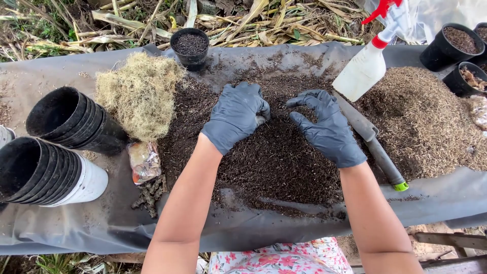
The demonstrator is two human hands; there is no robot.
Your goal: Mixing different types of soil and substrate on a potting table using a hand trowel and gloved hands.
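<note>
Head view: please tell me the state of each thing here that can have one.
Left hand: gloved, curled, in dark mix.
Right hand: gloved, fingers bent, on mix.
Small pot: upright, filled.
Stacked pots: lying sideways, empty.
Spray bottle: tilted.
Knife: lying flat.

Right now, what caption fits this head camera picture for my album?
Gloved left hand and right hand dig into dark soil beside stacked pots and a spray bottle.
</note>
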